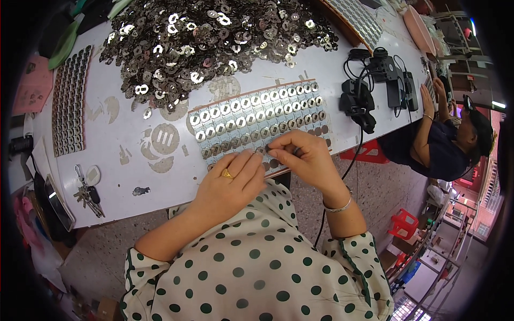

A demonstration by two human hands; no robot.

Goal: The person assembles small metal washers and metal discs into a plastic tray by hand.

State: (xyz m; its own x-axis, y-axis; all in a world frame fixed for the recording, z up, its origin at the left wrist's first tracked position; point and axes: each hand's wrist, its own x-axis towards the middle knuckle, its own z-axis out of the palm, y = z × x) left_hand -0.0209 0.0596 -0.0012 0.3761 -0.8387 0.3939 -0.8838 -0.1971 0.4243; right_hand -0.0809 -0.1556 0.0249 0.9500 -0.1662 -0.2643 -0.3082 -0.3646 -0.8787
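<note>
A long board (pixel 235 100) with a pale blue face and brown edges lies near the table's front edge, carrying rows of small round metal pieces (pixel 247 123). The far rows shine silver, while the nearer ones look darker. Over the near part of the board rests my left hand (pixel 233 179), a gold ring on it; its fingers are bent and pressed together, their tips at the near rows. Just right of them, my right hand (pixel 308 158) pinches thumb and forefinger at a small dark metal disc (pixel 269 149). What my left fingertips hold, if anything, is hidden.
A large heap of loose metal pieces (pixel 198 48) covers the back of the table (pixel 123 198). Another filled board (pixel 72 101) lies left, with keys (pixel 90 195) nearer. Black devices with cables (pixel 357 101) stand right. Beyond them sits another person (pixel 428 128) at the table.
</note>
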